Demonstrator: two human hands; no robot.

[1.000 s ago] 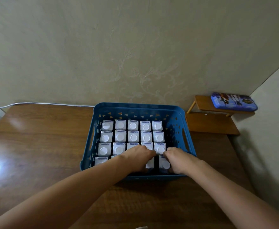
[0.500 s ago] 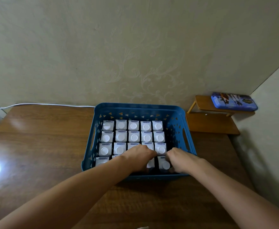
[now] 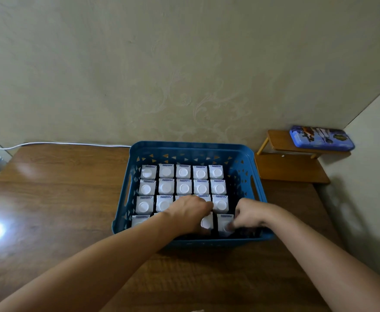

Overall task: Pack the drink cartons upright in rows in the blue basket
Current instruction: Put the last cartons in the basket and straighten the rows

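Last row being seated: left hand (image 3: 188, 213) lies flat over cartons (image 3: 183, 180) in the basket (image 3: 191, 147); right hand (image 3: 248, 213) pinches the end carton (image 3: 225, 222), apparently needing pressing down.

We see our right hand (image 3: 251, 213) pinching the last carton (image 3: 225, 222) in the near row. Just right of that grip there is a dark open gap before the blue basket (image 3: 191, 147) wall. Left of the grip, our left hand (image 3: 190, 212) and the next carton (image 3: 207, 222) sit tight, so nothing fits there. Beyond the grip the cartons (image 3: 183, 180) stand packed in rows, touching. Above them all the way is open.
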